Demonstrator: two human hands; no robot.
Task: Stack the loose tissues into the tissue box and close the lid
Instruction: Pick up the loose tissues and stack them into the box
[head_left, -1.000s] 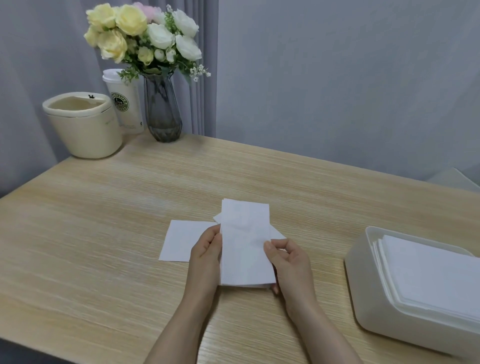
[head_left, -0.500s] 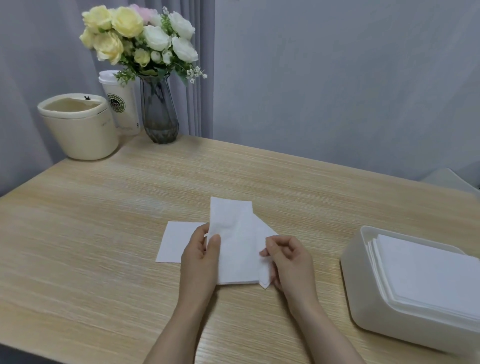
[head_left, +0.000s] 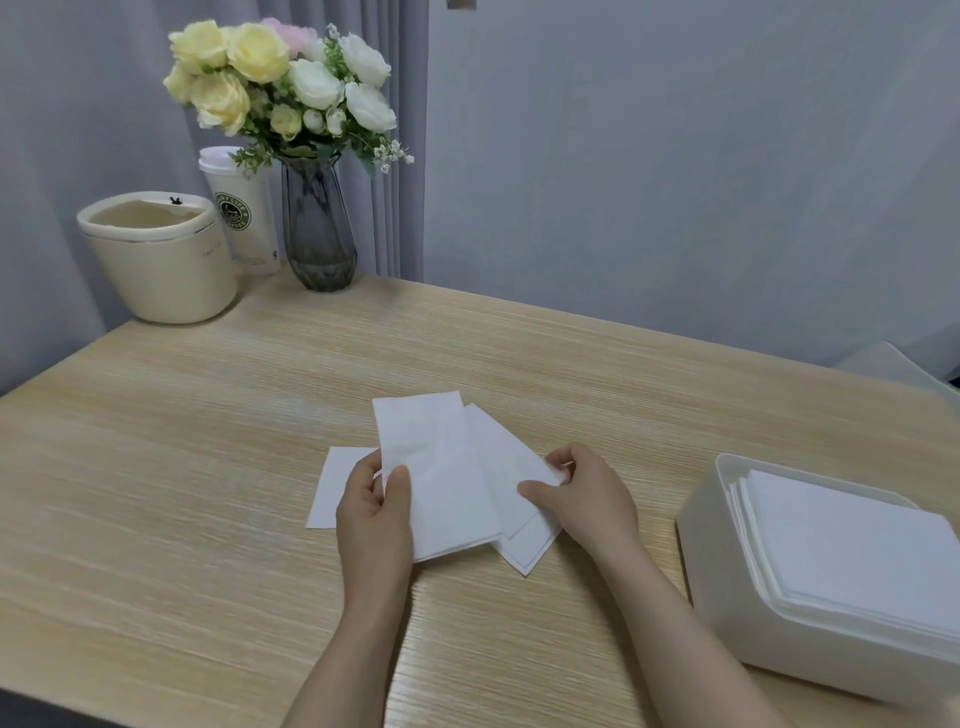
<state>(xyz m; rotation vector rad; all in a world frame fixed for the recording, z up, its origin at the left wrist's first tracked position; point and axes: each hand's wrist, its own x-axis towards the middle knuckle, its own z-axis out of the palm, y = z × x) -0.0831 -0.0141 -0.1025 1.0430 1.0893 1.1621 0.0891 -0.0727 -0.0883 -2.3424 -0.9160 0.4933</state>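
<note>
Three loose white tissues lie fanned at the table's middle. My left hand (head_left: 375, 512) pinches the left edge of the top tissue (head_left: 439, 478), thumb on top. A second tissue (head_left: 511, 486) slants out to the right beneath it, and my right hand (head_left: 584, 496) pinches its right edge. A third tissue (head_left: 337, 486) lies flat on the wood at the left, partly under my left hand. The white tissue box (head_left: 727, 587) stands open at the right with a stack of tissues (head_left: 852, 551) inside. No lid shows on the box.
At the back left stand a cream bin (head_left: 161, 270), a paper cup (head_left: 244, 213) and a glass vase of flowers (head_left: 317, 228). A pale flat object (head_left: 893, 364) sits beyond the table's far right edge. The wooden table (head_left: 208, 467) spreads wide to the left.
My right hand has drawn the lower tissue out to the right, so it now fans from under the top one. My left hand keeps its pinch on the top tissue.
</note>
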